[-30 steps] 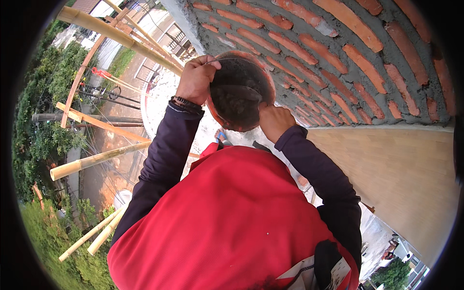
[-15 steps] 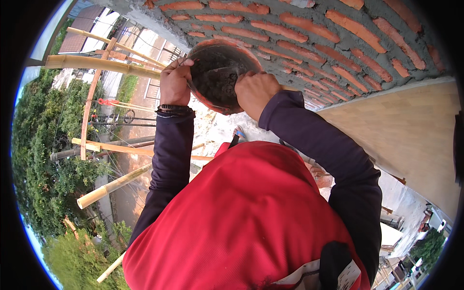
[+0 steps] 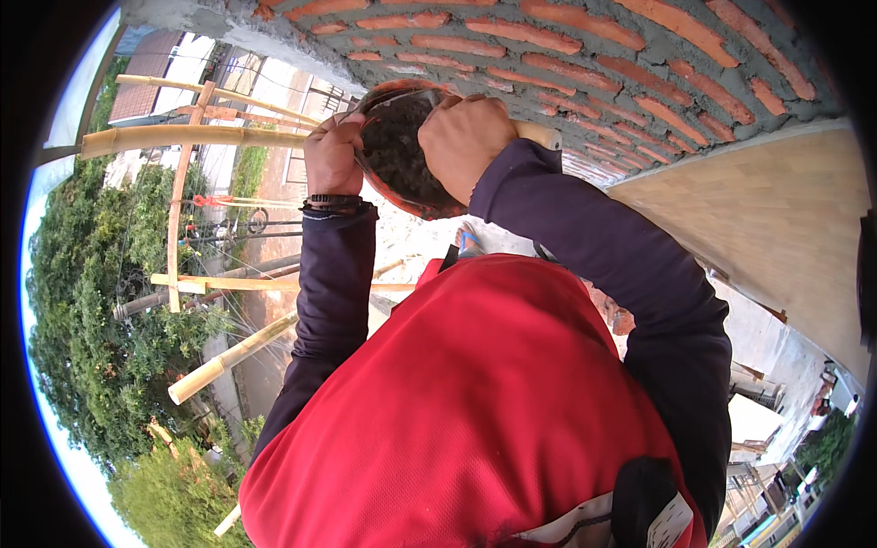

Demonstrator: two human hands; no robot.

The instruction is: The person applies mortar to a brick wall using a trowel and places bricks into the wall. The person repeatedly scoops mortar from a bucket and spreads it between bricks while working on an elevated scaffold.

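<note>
A round bucket with a reddish, mortar-smeared rim is tilted so that its mouth faces me. Dark grey wet mortar lies inside. My left hand is closed on the bucket's left rim, with a dark band round the wrist. Over the right part of the mouth, my right hand is curled into a fist, knuckles up. Its fingers reach down toward the mortar, and what they grip is hidden behind the hand.
A brick wall with grey mortar joints rises ahead and to the right, above a pale wood-look panel. Bamboo poles and an upright wooden slat stand on the left. Trees and a street lie far below.
My right hand has shifted up and left over the bucket, covering more of its mouth. The left hand keeps its hold. The whole view has tilted slightly.
</note>
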